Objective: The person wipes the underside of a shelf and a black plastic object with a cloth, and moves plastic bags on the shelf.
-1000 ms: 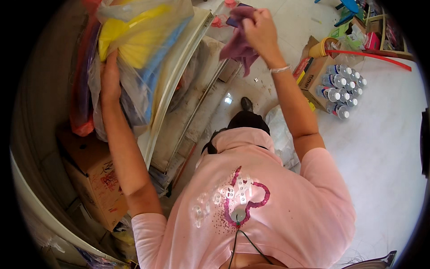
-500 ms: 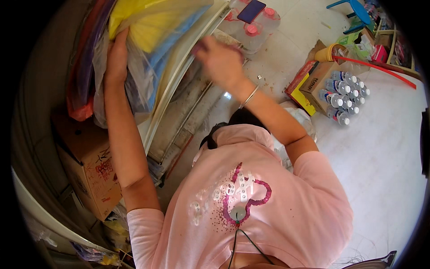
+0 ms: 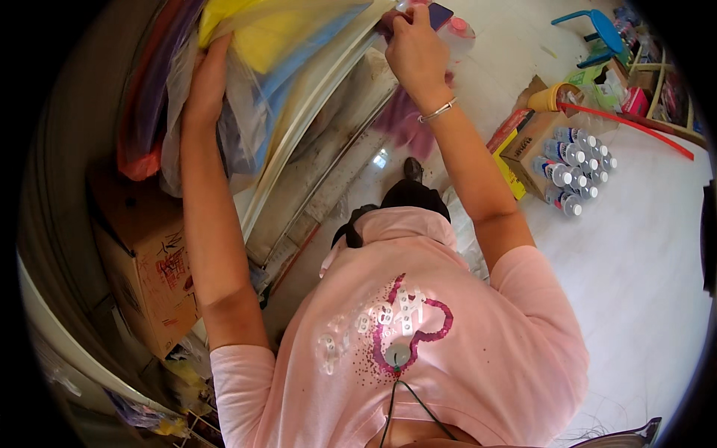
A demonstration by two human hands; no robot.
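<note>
My left hand (image 3: 205,86) is raised among colourful plastic bags (image 3: 258,33), closed on their edge. The bags are yellow, blue and clear, and they partly hide my fingers. Beside them hang red and purple plastic bags (image 3: 140,142). My right hand (image 3: 418,56) is closed on a dark purplish cloth (image 3: 407,123) at the upper end of a pale shelf edge (image 3: 321,112). Part of the cloth hangs below my wrist, blurred by motion, and the rest is bunched under my fingers.
Under the bags stands an open cardboard box (image 3: 160,287). Large clear jugs with pink caps (image 3: 459,30) and a dark flat phone-like object (image 3: 441,15) lie beyond my right hand. At right are several water bottles (image 3: 571,168), a carton (image 3: 526,145), a yellow bucket (image 3: 549,97) and a blue stool (image 3: 601,33).
My right hand has moved up and to the right along the shelf edge with the cloth, which now hangs down in view. My left hand has shifted slightly up and right with the bags.
</note>
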